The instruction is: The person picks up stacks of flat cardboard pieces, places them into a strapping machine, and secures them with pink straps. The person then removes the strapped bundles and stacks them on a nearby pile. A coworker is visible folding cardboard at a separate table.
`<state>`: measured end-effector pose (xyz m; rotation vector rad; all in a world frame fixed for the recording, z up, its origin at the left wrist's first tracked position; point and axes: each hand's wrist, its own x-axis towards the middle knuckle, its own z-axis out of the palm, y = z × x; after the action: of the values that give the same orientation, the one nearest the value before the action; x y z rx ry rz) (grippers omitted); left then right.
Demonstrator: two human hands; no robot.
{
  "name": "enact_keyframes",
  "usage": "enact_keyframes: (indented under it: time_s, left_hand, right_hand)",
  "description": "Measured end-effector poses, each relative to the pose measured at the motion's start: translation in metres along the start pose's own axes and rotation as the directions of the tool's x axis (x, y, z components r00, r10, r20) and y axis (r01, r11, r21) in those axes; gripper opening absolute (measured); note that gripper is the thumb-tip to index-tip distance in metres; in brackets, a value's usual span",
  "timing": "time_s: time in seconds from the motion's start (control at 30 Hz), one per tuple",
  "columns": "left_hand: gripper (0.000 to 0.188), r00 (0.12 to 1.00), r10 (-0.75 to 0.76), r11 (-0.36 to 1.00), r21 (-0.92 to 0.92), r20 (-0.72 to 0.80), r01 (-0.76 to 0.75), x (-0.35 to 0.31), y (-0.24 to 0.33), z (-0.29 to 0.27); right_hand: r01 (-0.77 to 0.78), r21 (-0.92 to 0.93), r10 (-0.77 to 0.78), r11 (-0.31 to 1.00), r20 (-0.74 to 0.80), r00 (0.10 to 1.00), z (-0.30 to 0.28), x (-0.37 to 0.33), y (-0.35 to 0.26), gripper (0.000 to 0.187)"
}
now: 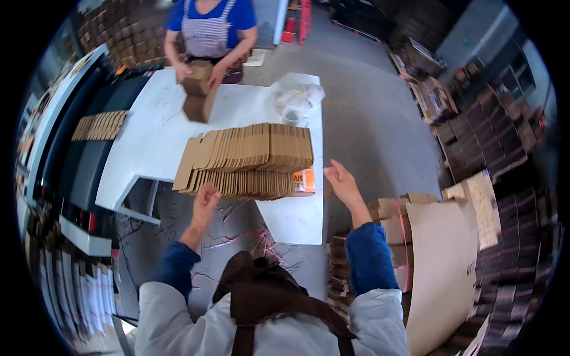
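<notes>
A long row of folded brown cardboard pieces (237, 148) lies on the white table (295, 221), packed tightly in two overlapping bands. At the row's lower left edge is my left hand (203, 209), its fingers loosely bent and nothing visible in them; whether the fingertips touch the cardboard I cannot tell. My right hand (344, 184) is past the table's right edge, apart from the row, with fingers loosely curved and empty. An orange and white box (304, 181) shows partly from under the row's right end.
Across the table a person in a striped apron (205, 37) holds folded cardboard (198, 95). A tape roll (291, 115) and clear plastic (297, 98) sit at the far right corner. More flat cardboard (101, 126) lies on a dark conveyor at left. Pink straps (261, 240) litter the floor; bundled stacks (504, 261) stand right.
</notes>
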<state>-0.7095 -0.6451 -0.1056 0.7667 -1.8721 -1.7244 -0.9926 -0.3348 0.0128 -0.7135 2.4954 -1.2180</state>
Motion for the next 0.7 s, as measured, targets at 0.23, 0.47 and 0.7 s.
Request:
enact_keyframes:
  time_s: [0.23, 0.47, 0.7]
  left_hand:
    - [0.077, 0.994, 0.104, 0.932, 0.352, -0.03, -0.087, 0.087, -0.004, -0.086]
    - [0.104, 0.987, 0.013, 0.882, 0.463, 0.163, -0.088, 0.167, -0.062, -0.154]
    - [0.132, 0.774, 0.025, 0.898, 0.326, 0.632, -0.296, 0.192, -0.029, -0.169]
  right_hand:
    - [-0.33, 0.189, 0.341, 0.925, -0.028, 0.94, 0.078, 0.116, 0.096, 0.057]
    - [-0.296, 0.273, 0.303, 0.915, 0.019, 0.953, 0.123, 0.133, 0.036, 0.038]
    - [-0.145, 0.026, 0.141, 0.989, 0.124, 0.982, 0.205, 0.098, -0.073, 0.042]
